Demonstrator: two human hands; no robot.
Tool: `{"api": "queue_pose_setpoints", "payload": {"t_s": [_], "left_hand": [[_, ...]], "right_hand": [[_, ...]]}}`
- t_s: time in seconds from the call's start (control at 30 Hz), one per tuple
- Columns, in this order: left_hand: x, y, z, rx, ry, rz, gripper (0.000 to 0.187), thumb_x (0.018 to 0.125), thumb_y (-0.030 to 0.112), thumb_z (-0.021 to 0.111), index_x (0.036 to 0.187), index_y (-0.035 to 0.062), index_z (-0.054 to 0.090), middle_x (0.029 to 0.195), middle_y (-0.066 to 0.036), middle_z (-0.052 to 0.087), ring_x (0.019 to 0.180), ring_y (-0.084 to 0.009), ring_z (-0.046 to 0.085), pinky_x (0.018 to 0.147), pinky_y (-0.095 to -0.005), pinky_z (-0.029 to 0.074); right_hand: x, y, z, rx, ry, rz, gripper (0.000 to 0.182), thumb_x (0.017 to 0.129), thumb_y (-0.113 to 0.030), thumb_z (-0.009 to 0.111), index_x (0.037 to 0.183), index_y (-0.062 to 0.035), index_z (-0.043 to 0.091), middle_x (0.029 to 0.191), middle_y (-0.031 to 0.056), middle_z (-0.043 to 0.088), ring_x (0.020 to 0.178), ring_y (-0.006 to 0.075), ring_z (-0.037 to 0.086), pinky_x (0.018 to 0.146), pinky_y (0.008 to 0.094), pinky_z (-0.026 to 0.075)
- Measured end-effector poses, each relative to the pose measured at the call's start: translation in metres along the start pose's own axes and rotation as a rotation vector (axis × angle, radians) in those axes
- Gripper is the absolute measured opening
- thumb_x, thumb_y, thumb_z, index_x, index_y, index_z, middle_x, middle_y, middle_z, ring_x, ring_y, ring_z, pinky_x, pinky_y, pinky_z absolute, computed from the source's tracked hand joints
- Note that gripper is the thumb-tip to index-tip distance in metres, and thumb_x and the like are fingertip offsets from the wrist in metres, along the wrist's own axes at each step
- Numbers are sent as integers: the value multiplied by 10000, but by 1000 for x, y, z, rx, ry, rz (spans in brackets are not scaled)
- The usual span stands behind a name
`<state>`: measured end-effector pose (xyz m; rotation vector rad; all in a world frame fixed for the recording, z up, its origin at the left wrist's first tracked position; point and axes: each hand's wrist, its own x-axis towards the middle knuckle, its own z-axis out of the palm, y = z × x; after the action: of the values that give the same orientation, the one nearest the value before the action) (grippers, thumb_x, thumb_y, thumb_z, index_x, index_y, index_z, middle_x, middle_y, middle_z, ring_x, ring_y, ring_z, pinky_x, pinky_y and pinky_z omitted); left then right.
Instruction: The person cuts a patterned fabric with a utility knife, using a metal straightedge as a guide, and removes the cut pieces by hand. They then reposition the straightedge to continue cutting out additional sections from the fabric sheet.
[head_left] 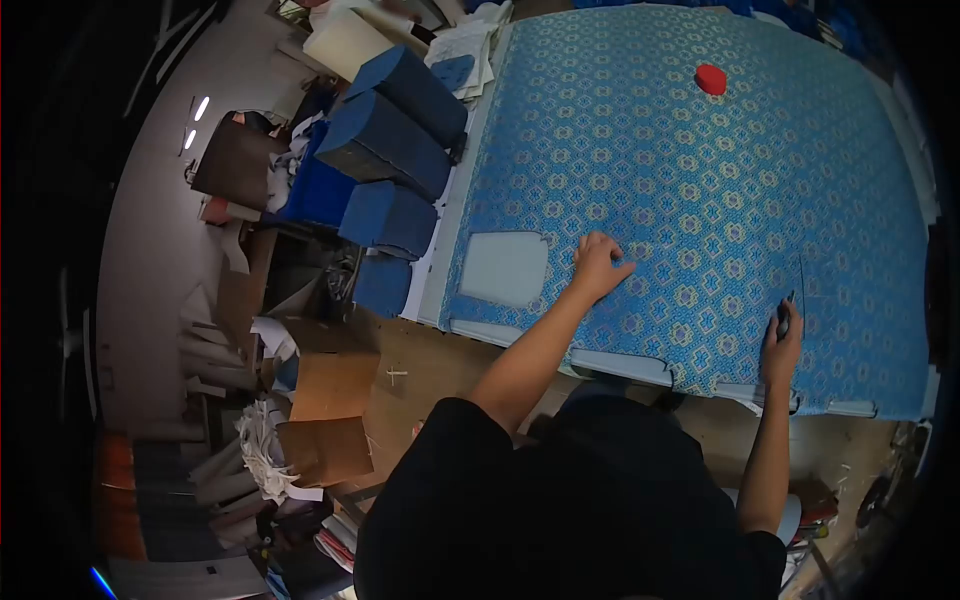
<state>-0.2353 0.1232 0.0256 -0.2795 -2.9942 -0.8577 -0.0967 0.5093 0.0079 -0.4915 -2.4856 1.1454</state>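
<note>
Blue patterned fabric (690, 210) lies spread over a large table. My left hand (601, 268) is over the fabric, a little right of a roughly square cut-out (505, 268) where the pale surface below shows. Its fingers are bent, with the thumb apart, and I see nothing held in it. Near the table's front right, my right hand (782, 345) is closed around a small dark-handled tool (784, 316) whose exact kind I cannot make out. A thin dark line (801, 275) runs away from me across the fabric beside it.
A small red object (710, 80) sits on the fabric's far part. Several blue block-shaped pieces (385, 145) line the table's left side. An open cardboard box (335, 385) stands on the floor at left, near fabric scraps (262, 450).
</note>
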Motion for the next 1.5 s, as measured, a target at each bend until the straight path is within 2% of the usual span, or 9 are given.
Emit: {"api": "queue_pose_setpoints", "payload": {"t_s": [0.4,0.5,0.6,0.8,0.9,0.97,1.13,1.27,1.5], "left_hand": [[-23,-36,-12,115,69,-80,400,880,223,781,1175,17,607,994,-141,586,970,-304,564,838,-411,483],[-16,-22,-30,-380,14,-211,361,934,207,733,1198,5,592,942,-146,613,866,-273,600,765,-396,490],[-7,-38,-49,-459,405,-254,350,961,168,696,1234,-7,567,903,-203,671,780,-372,647,725,-425,516],[-4,-71,-56,186,602,-429,647,940,250,726,1434,-40,424,1251,-236,570,1166,-398,542,1003,-487,435],[-13,-51,-29,19,373,-353,759,934,272,723,1506,-47,340,1421,-280,450,1315,-465,409,1105,-558,333],[-21,-8,11,1,240,-110,774,919,294,727,1506,-46,353,1492,-299,394,1389,-488,357,1164,-591,254],[-59,101,87,65,-96,100,817,942,392,682,1557,-3,317,1613,-329,232,1525,-512,134,1194,-684,77],[-65,123,100,210,-92,108,742,995,406,617,1566,26,335,1641,-312,174,1538,-481,108,1230,-611,75],[-65,125,101,259,-11,25,655,1011,396,583,1524,26,410,1634,-256,245,1534,-448,161,1232,-599,146]], "right_hand": [[3,14,0,-1,41,-80,342,987,-80,580,1327,-52,572,1278,228,659,1190,432,613,1226,515,275],[1,14,3,-21,59,-108,363,977,-58,574,1340,-44,561,1266,218,666,1184,418,622,1230,513,259],[0,17,0,30,40,-71,371,965,-33,565,1336,-32,562,1260,206,670,1173,406,631,1231,508,248],[3,13,1,20,46,-55,396,947,-16,576,1342,-32,559,1260,199,670,1168,396,637,1225,512,244],[3,11,5,62,58,-29,400,933,-8,593,1332,-33,571,1271,201,664,1180,389,633,1216,509,265],[3,16,0,-93,76,-206,378,957,18,573,1332,-31,569,1250,196,606,1111,359,644,961,408,503],[0,26,7,23,113,-140,399,867,-3,644,1260,-45,600,1206,195,635,1105,398,608,966,442,498],[0,23,-8,-19,-78,-104,511,910,-51,631,1408,-34,521,1449,234,544,1368,376,501,1235,540,240],[19,45,-45,-23,-401,-236,508,942,-65,641,1427,-50,490,1521,220,470,1394,418,458,1166,534,366]]}}
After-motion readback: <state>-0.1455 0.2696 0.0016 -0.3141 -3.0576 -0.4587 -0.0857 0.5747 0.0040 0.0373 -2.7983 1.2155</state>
